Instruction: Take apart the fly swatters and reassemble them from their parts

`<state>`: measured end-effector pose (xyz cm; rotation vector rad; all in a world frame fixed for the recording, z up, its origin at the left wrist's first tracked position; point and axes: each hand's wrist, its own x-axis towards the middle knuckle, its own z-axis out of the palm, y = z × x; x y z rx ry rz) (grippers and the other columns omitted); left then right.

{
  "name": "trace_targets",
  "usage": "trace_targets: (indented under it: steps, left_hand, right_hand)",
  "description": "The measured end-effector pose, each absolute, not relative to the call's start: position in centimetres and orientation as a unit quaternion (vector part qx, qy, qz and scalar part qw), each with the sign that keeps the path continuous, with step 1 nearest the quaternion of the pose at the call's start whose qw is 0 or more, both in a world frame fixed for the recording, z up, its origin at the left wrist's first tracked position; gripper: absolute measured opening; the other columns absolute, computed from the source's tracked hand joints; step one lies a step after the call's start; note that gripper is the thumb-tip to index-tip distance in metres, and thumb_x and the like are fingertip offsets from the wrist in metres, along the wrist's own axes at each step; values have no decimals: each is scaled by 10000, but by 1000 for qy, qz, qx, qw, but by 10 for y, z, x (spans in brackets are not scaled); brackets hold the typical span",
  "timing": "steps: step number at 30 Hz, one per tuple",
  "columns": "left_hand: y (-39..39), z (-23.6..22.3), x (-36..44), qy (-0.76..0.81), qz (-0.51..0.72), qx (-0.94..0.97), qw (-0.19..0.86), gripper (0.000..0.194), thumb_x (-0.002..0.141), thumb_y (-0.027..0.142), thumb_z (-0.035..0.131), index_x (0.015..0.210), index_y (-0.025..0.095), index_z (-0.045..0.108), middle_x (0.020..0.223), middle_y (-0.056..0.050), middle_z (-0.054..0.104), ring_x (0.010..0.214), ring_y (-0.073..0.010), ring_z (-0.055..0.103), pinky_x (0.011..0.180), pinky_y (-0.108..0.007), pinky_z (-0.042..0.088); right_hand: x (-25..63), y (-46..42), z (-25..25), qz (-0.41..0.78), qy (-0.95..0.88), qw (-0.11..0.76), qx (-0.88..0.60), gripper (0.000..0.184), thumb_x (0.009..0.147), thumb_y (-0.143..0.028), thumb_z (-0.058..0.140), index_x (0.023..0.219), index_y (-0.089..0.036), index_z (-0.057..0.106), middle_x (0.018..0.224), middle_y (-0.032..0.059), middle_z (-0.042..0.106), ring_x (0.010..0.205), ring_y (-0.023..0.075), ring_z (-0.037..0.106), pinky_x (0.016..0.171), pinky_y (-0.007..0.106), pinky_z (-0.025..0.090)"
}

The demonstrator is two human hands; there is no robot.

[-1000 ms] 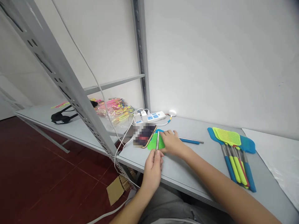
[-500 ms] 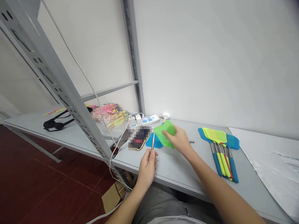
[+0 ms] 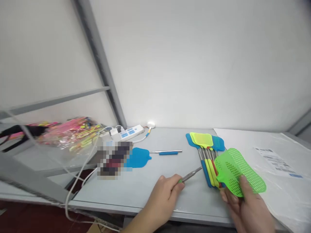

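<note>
My right hand [image 3: 245,204] grips a green mesh swatter head [image 3: 236,171] at the table's right front, just right of a pile of finished fly swatters [image 3: 206,152] with blue, yellow and red handles. My left hand [image 3: 165,197] is closed on a thin metal rod with a green grip [image 3: 190,176], whose tip points toward the pile. A blue fly swatter [image 3: 145,156] lies flat in the middle of the grey table [image 3: 150,184], apart from both hands.
A blurred phone [image 3: 113,159] lies left of the blue swatter, with white cables and a power strip [image 3: 127,132] behind it. A bag of pink and yellow items [image 3: 70,132] sits at left. Clear plastic sheeting with a paper [image 3: 274,155] covers the right. A grey shelf post [image 3: 102,64] rises behind.
My right hand lifted the green head off the table by the phone and carried it right, beside the pile. My left hand followed with the rod. The view swung right.
</note>
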<state>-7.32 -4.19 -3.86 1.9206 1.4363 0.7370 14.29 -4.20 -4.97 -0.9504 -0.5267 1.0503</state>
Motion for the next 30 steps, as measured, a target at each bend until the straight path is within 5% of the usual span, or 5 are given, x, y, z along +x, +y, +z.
trace_targets:
  steps: [3,9,30]
  left_hand:
    - [-41,-37,-77,537,244,745,311,328,1014,405,342,923,267,625,876,19,680,806,-202,514,744,-289,347]
    - [-35,-41,-75,505,235,782,280,272,1011,383,379,999,251,617,931,17,703,774,-189,547,751,-309,367]
    - [-32,-48,-78,480,224,818,225,286,1001,408,412,1070,260,647,1018,7,725,815,-191,610,751,-322,412]
  right_hand:
    - [138,-36,-55,486,-226,712,-454,287,754,-387,778,883,-183,623,679,-7,645,481,123,568,476,271,508]
    - [127,-31,-60,479,-221,736,-424,307,819,-375,721,681,-188,521,478,-72,446,409,76,432,405,218,374]
    - [125,-33,-74,428,-271,781,-365,283,888,-327,662,691,-192,511,513,-88,421,419,56,376,421,217,388]
